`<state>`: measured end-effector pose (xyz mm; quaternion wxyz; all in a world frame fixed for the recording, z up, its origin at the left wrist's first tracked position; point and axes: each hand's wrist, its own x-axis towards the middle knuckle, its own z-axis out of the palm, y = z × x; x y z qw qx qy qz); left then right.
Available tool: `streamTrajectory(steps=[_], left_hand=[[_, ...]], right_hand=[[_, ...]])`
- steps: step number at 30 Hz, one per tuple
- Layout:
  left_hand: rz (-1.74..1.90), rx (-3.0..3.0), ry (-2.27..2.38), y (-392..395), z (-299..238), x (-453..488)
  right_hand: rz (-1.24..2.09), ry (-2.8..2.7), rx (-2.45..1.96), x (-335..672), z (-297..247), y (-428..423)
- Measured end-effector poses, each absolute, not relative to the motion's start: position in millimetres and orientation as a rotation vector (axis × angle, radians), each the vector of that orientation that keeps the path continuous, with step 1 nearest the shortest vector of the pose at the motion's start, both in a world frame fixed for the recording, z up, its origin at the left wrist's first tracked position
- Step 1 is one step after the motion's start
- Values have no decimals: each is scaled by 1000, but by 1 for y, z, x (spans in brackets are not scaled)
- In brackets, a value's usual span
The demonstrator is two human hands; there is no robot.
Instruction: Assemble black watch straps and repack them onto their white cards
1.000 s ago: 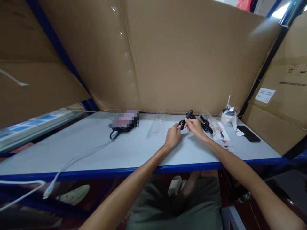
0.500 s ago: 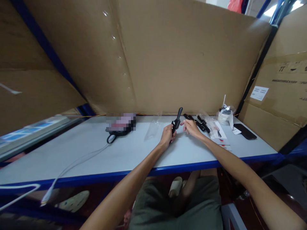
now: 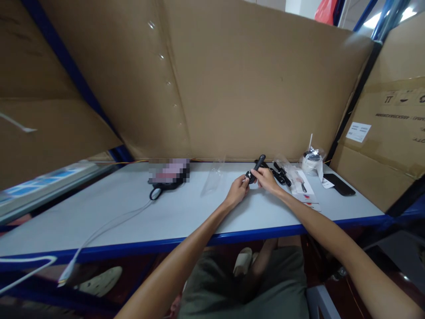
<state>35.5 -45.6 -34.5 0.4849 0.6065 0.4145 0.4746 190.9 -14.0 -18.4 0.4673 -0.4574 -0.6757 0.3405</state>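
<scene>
Spanning both hands [image 3: 237, 190] [image 3: 266, 179], a black tool [image 3: 259, 163] slants away.

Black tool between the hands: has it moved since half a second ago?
Yes. The black tool has moved right, farther from the clear plastic bag lying on the table.
</scene>
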Motion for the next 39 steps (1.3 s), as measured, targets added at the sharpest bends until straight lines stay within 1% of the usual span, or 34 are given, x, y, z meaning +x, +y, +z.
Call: streamTrajectory(steps=[6,11,32,39], left_hand=[[1153,1350,951,-44,-32,32],[1184,1253,947,-44,-29,31],[1197,1179,993,-46,-27,31],[1196,1327,982,-47,-31,32]], right_hand=[[1023,-1562,-1081,192,-13,-15],[1067,-1573,-994,193,-15,-14],[1018,-1619,-936,189,-31,-6],[927,-1654,-994,189,-24,-13]])
